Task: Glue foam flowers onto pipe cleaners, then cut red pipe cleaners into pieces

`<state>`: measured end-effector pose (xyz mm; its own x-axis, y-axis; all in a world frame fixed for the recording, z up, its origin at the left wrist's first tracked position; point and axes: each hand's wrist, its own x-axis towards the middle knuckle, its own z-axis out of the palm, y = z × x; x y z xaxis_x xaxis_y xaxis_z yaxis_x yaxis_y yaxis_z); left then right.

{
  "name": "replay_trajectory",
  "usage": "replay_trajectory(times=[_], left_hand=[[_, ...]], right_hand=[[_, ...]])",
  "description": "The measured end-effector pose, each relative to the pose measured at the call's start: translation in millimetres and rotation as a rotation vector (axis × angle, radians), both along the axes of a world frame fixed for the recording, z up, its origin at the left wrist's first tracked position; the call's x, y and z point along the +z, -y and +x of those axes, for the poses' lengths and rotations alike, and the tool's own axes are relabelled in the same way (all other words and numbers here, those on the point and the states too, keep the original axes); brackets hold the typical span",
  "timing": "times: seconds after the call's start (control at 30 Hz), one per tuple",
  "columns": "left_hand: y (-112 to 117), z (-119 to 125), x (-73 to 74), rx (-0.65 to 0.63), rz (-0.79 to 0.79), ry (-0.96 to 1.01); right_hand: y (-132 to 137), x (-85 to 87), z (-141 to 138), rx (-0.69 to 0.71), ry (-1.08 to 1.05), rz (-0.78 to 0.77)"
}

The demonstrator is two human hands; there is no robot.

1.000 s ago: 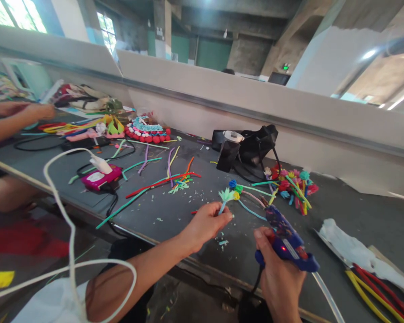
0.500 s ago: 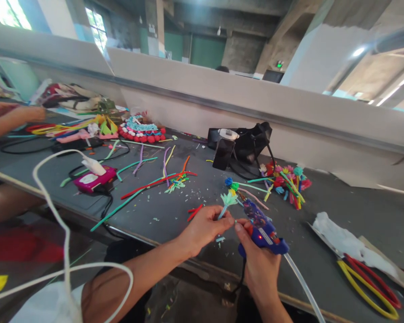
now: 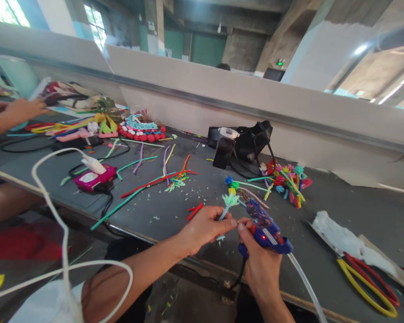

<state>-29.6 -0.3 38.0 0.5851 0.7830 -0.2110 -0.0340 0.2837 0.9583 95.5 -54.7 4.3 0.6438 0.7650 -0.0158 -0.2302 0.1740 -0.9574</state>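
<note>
My left hand (image 3: 205, 226) pinches the stem of a small pale-green pipe-cleaner flower (image 3: 229, 200), held upright over the dark table (image 3: 161, 211). My right hand (image 3: 261, 264) is wrapped round a blue hot glue gun (image 3: 267, 229) with a red light on. Its index fingertip touches my left fingertips at the flower's stem. A clear glue stick (image 3: 306, 287) sticks out of the gun's back.
Finished pipe-cleaner flowers (image 3: 286, 181) lie behind the gun, near a black bag (image 3: 252, 143) and a phone (image 3: 223, 153). Loose pipe cleaners (image 3: 148, 181) and a pink device (image 3: 94, 177) lie to the left. Another person's hand (image 3: 23, 110) works at far left. Yellow and red loops (image 3: 370, 280) lie right.
My right hand with the glue gun has come in leftward from about a hand's width away until it meets my left fingers at the flower stem. The view has shifted slightly.
</note>
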Motion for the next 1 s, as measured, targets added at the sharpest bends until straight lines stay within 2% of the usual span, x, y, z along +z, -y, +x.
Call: replay_trajectory(times=[0.13, 0.27, 0.53, 0.8, 1.0], left_hand=[[-2.5, -2.3, 0.6, -0.014, 0.013, -0.015], [-6.5, -4.2, 0.3, 0.069, 0.025, -0.011], [-6.3, -1.0, -3.1, 0.085, 0.104, 0.015], [-5.7, 0.8, -4.5, 0.060, 0.047, 0.066], [-6.5, 0.4, -5.3, 0.037, 0.084, 0.044]], right_hand=[[-2.4, 8.9, 6.4, -0.002, -0.028, 0.054], [-4.4, 16.0, 13.9, -0.026, -0.063, 0.095], [2.2, 11.6, 3.7, 0.178, -0.231, 0.048], [2.2, 11.1, 0.2, 0.141, -0.246, 0.055], [1.1, 9.9, -0.5, 0.212, -0.324, 0.053]])
